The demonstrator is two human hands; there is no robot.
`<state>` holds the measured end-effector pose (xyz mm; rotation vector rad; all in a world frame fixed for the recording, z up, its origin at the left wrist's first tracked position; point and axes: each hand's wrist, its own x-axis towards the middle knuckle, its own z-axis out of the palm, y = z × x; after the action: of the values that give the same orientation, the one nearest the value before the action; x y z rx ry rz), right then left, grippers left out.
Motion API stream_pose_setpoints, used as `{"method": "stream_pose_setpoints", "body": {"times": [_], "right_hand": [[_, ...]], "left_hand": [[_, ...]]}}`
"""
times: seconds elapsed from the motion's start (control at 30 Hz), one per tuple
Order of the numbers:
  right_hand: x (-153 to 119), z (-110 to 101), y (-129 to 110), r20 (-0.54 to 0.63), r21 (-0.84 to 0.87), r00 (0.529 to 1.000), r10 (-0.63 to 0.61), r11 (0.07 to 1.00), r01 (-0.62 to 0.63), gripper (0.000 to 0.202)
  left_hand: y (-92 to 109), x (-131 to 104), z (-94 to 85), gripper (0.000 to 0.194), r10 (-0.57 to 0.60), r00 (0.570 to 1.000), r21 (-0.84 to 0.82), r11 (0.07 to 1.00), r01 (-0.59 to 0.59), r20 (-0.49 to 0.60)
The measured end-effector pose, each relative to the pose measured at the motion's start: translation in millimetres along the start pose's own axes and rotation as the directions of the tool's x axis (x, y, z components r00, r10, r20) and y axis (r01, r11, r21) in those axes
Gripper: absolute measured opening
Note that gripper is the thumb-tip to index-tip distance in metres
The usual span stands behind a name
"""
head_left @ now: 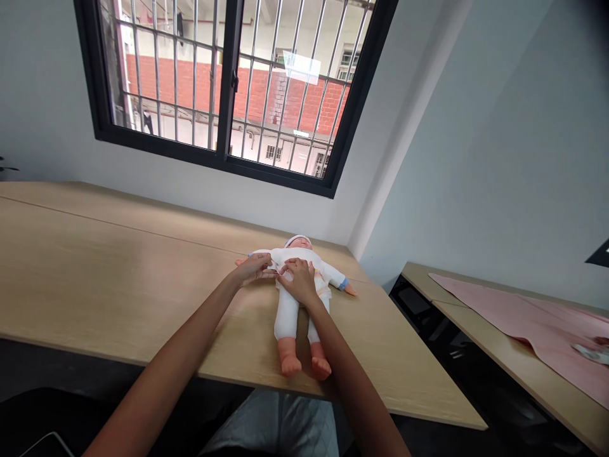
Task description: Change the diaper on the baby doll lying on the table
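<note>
A baby doll (285, 317) lies on its back on the table, head toward the window and feet toward me. It wears a white outfit with blue cuffs and a white cap. At the doll's waist, on the left side, my left hand (257, 269) pinches the edge of the white clothing (280, 255). My right hand (299, 280) rests over the doll's belly, its fingers bent and closed on the same fabric close to the left fingertips. A whitish layer with yellow-orange marks shows at the waist; its kind is unclear. The exact pinch points are partly hidden by my fingers.
The light wooden table (118, 273) has its front edge close to my lap. A barred window (223, 89) is in the wall behind it. To the right, across a dark gap, a second table (480, 324) bears a pink cloth (523, 311) with a whitish item on it.
</note>
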<state>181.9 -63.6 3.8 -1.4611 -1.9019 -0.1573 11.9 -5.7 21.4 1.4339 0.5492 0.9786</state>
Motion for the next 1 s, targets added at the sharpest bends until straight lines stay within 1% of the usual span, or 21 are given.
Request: {"method": "stream_pose_setpoints", "body": {"times": [0.13, 0.3, 0.4, 0.53, 0.7, 0.73, 0.8, 0.9, 1.0], "right_hand": [[0, 0, 0, 0.005, 0.000, 1.000, -0.001, 1.000, 0.001, 0.010], [1, 2, -1, 0.019, -0.069, 1.000, 0.022, 0.997, -0.021, 0.013], [2, 3, 0, 0.020, -0.092, 0.998, 0.053, 0.994, -0.051, 0.017], [2, 5, -1, 0.050, -0.120, 0.995, 0.082, 0.990, -0.076, 0.024], [3, 8, -3, 0.057, -0.134, 0.995, 0.080, 0.988, -0.071, 0.028], [3, 7, -3, 0.055, -0.121, 0.995, 0.077, 0.990, -0.070, 0.033], [3, 5, -2, 0.046, -0.058, 0.996, 0.075, 0.996, -0.072, 0.050], [5, 1, 0, 0.037, 0.123, 0.994, 0.102, 0.987, -0.106, 0.075], [8, -1, 3, 0.023, 0.272, 0.988, 0.152, 0.950, -0.152, 0.084]], "left_hand": [[0, 0, 0.2, 0.024, -0.027, 1.000, -0.077, 0.997, 0.028, 0.011], [3, 0, 1.0, 0.022, -0.013, 1.000, -0.109, 0.994, 0.014, 0.007], [3, 0, 0.9, 0.022, 0.000, 1.000, -0.104, 0.995, 0.000, 0.000], [2, 0, 0.9, 0.025, 0.009, 1.000, -0.084, 0.996, -0.009, 0.007], [1, 0, 3.7, 0.030, 0.024, 1.000, -0.018, 1.000, -0.024, 0.001], [1, 0, 5.0, 0.031, 0.032, 0.999, 0.008, 0.999, -0.032, 0.000], [2, 0, 8.5, 0.031, 0.054, 0.999, 0.074, 0.996, -0.055, 0.003], [3, 4, 16.7, 0.028, 0.093, 0.996, 0.196, 0.976, -0.095, 0.020], [3, 12, 28.4, 0.022, 0.124, 0.990, 0.322, 0.936, -0.139, 0.067]]}}
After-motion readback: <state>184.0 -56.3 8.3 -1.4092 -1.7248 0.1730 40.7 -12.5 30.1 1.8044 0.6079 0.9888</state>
